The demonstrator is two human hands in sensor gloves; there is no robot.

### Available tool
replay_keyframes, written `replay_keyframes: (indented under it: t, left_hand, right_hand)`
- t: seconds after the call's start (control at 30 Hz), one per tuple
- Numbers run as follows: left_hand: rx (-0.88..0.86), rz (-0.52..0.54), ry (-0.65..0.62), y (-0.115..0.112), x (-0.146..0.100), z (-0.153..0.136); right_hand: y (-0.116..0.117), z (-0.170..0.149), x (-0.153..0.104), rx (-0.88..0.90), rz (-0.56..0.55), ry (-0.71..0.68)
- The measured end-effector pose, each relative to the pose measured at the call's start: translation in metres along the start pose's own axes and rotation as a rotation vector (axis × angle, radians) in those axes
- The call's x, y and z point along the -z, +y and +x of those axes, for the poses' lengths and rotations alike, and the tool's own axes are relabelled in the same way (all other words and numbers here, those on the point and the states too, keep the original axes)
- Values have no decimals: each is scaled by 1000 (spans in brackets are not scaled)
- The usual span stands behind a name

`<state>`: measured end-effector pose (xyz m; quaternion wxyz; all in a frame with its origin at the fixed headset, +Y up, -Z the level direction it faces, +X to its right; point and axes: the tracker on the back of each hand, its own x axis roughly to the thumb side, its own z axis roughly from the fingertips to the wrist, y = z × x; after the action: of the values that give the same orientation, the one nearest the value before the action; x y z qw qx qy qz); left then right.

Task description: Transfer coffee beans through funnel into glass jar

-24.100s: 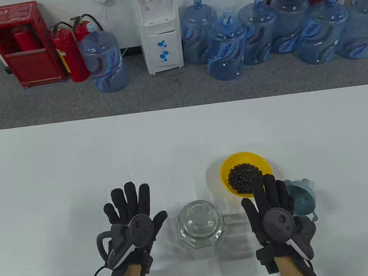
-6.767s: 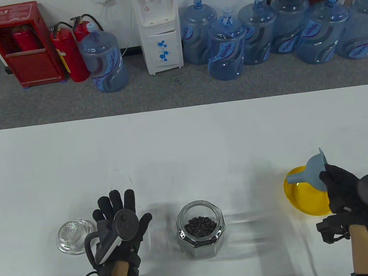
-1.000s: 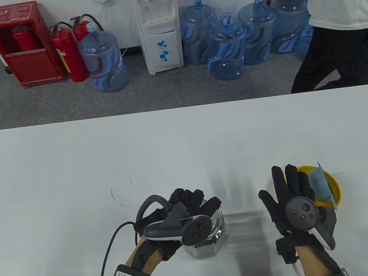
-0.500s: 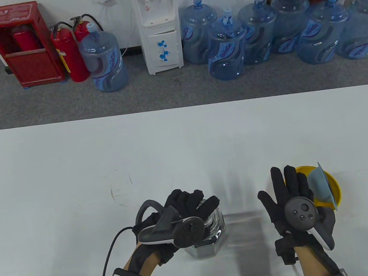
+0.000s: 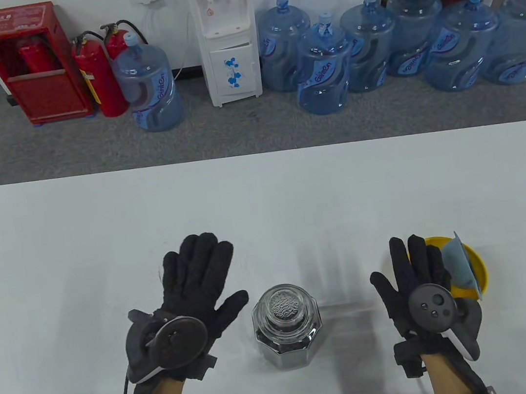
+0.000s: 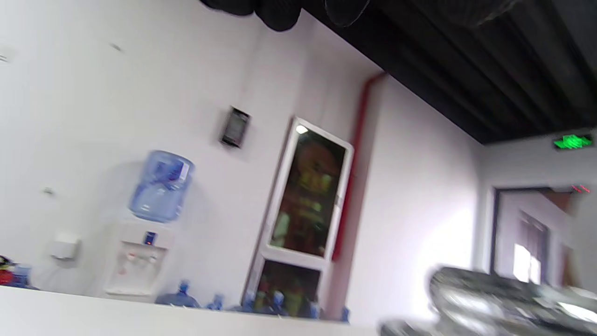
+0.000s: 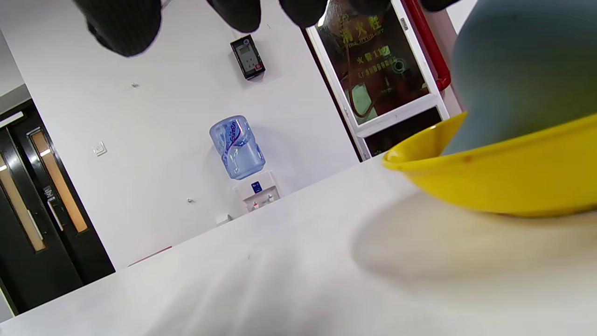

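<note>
The glass jar [image 5: 287,324] stands near the table's front edge with its glass lid [image 5: 284,306] on top; the beans inside are hard to see. It shows blurred at the lower right of the left wrist view [image 6: 494,298]. My left hand [image 5: 193,291] lies flat and open on the table just left of the jar, holding nothing. My right hand [image 5: 416,278] lies flat and open to the right of the jar, holding nothing. The blue-grey funnel [image 5: 458,264] lies in the yellow bowl [image 5: 477,266] beside my right hand, and both show in the right wrist view, funnel [image 7: 517,70] and bowl [image 7: 503,168].
The white table [image 5: 263,197] stretches far behind the hands. Beyond its far edge stand water bottles [image 5: 323,69], a water dispenser [image 5: 225,35] and red fire extinguishers [image 5: 99,78] on the floor.
My left hand has let go of the jar's lid and moved left, and now lies flat on the table. The lidded jar is uncovered. My right hand has hardly moved.
</note>
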<state>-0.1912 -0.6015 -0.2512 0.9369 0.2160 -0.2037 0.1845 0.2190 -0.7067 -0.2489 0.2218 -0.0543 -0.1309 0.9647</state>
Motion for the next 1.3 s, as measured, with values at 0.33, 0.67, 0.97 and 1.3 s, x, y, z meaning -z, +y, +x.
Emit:
replay_keyframes:
  t: [0.33, 0.67, 0.97, 1.3]
  left_hand:
    - [115, -105, 183, -27, -28, -58]
    - [247, -193, 271, -40, -43, -83]
    - [302, -271, 323, -56, -46, -97]
    - [290, -322, 372, -61, -48, -107]
  right_hand:
    - [0, 3, -3, -22, -26, -10]
    - [8, 8, -3, -76, -8, -36]
    - [9, 9, -1, -109, -2, -41]
    - [7, 5, 1, -121, -5, -22]
